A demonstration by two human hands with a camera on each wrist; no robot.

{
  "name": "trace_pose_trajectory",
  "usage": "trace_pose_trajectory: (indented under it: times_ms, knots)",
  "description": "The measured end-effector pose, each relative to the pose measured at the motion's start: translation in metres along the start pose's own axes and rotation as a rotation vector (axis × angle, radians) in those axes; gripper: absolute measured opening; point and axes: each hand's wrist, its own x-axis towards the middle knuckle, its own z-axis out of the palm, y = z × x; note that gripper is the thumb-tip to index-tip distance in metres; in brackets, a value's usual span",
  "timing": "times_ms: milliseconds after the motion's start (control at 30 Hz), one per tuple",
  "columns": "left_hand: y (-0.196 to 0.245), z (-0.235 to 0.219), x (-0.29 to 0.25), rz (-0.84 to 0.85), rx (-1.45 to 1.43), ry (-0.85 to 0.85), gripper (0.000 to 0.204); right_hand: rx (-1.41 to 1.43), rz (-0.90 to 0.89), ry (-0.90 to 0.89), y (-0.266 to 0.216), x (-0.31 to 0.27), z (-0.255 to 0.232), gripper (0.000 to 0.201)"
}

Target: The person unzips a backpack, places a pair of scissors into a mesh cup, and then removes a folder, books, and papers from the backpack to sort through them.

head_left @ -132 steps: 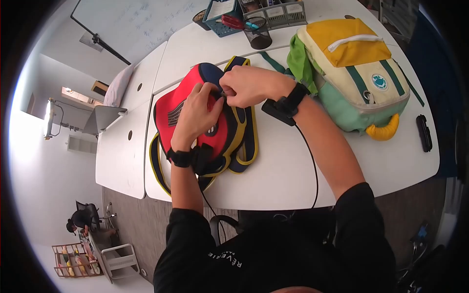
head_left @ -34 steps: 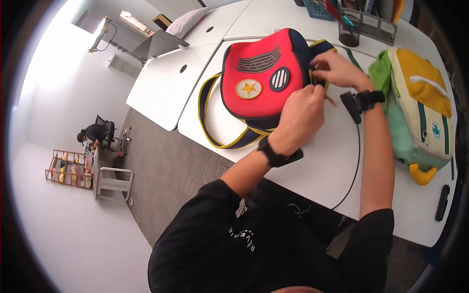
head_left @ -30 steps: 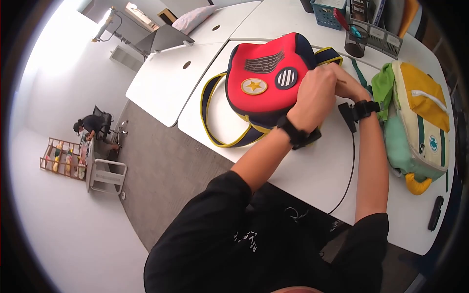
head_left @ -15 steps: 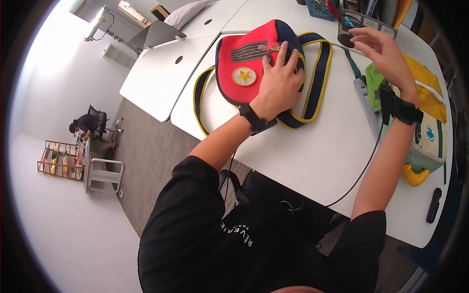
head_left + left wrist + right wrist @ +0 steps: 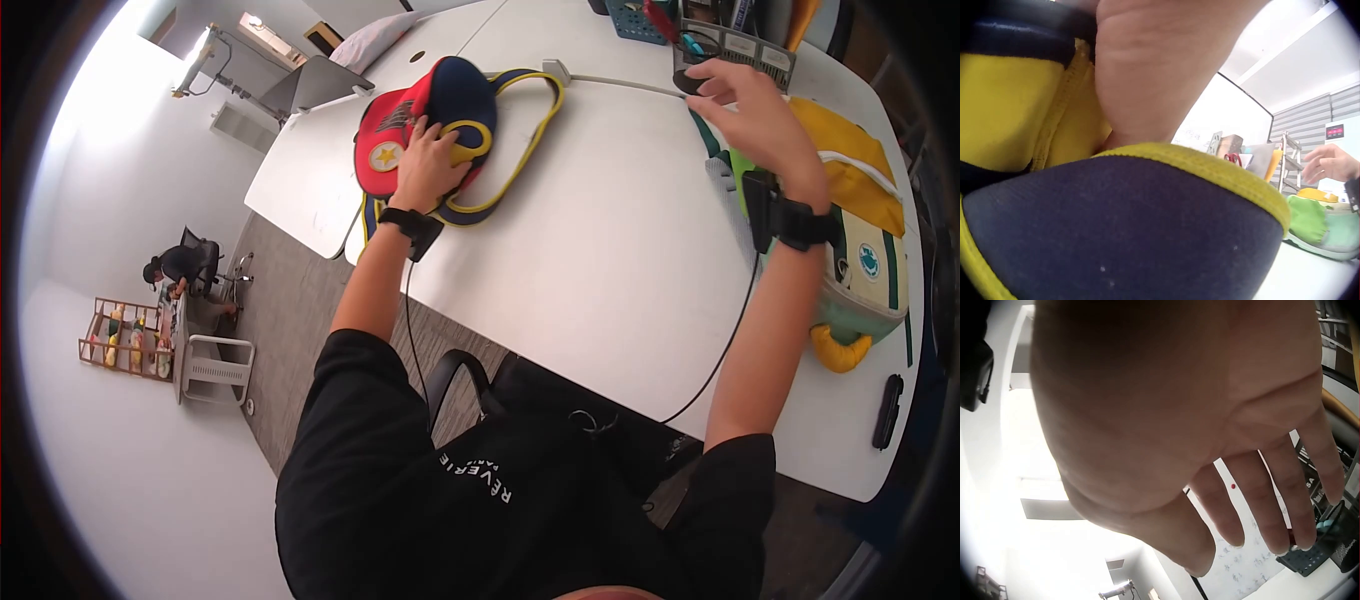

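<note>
At the left of the table, a small red and navy backpack with yellow trim and a star patch lies tilted on its side. My left hand rests on it, fingers spread over the bag where red meets navy. The left wrist view shows navy fabric with yellow binding up close, and my fingers are hidden there. Held up in the air, my right hand has loosely extended fingers and nothing in it. Below and beside it is a cream, yellow and green backpack.
A mesh pen cup, a blue basket and a grey organizer stand at the back. A black object lies near the right edge. Cables run from both wrists. Another person sits far left.
Both hands worked at the red backpack's side earlier. My right hand then lifted away to the right; the red backpack has shifted left with my left hand on it.
</note>
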Motion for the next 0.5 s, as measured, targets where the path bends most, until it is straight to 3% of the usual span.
trace_pose_trajectory:
  times_ms: [100, 200, 267, 333, 400, 500]
  knots:
    - [-0.006, 0.003, 0.005, -0.106, 0.021, -0.088, 0.053, -0.026, 0.038, -0.04, 0.017, 0.004, 0.021, 0.037]
    - [0.041, -0.035, 0.028, -0.096, 0.215, -0.349, 0.05, -0.19, 0.029, -0.167, 0.03, 0.004, 0.031, 0.039]
    - [0.07, -0.043, 0.054, -0.015, 0.168, -0.341, 0.054, -0.239, 0.089, -0.219, 0.018, 0.001, 0.025, 0.043]
    - [0.097, -0.041, 0.082, 0.173, -0.08, -0.034, 0.06, -0.179, 0.156, -0.261, 0.011, -0.001, 0.015, 0.045]
    - [0.134, -0.041, 0.117, 0.29, -0.305, 0.057, 0.06, -0.215, 0.101, -0.175, 0.014, -0.004, 0.013, 0.044]
    - [0.188, -0.01, 0.17, 0.385, -0.54, 0.143, 0.063, -0.249, 0.158, -0.035, 0.0, -0.012, -0.018, 0.04]
